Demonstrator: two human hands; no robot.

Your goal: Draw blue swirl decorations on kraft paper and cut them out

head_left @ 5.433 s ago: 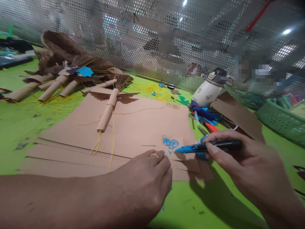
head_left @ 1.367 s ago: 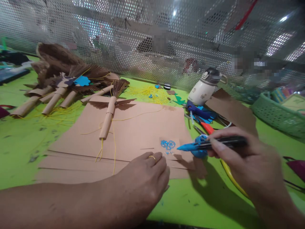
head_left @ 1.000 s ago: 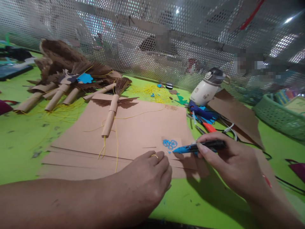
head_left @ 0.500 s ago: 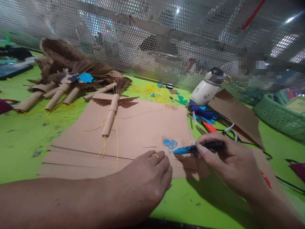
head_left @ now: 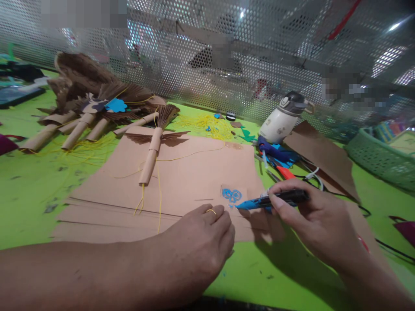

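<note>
My right hand (head_left: 319,229) grips a black and blue marker pen (head_left: 272,200) with its blue end pointing left. That tip is at small blue marks just below two blue ringed shapes (head_left: 232,195) on a small brown paper piece. My left hand (head_left: 207,244), with a ring on one finger, rests at the front of the brown paper sheets (head_left: 194,172). Its fingers are curled and pressed together; their tips are hidden. On the sheets lies a paper-tube figure (head_left: 151,160) with pleated brown paper wings and yellow strings.
Several similar paper-tube figures (head_left: 78,131) are heaped at the left. Yellow string (head_left: 204,125) lies tangled at the back before a perforated metal screen (head_left: 155,65). Toward the right are a white bottle (head_left: 277,123), a blue glue gun (head_left: 274,149), cables and a green basket (head_left: 376,157).
My right hand and the marker pen have shifted very slightly right. My left hand, the paper sheets and the tube figure remain in place.
</note>
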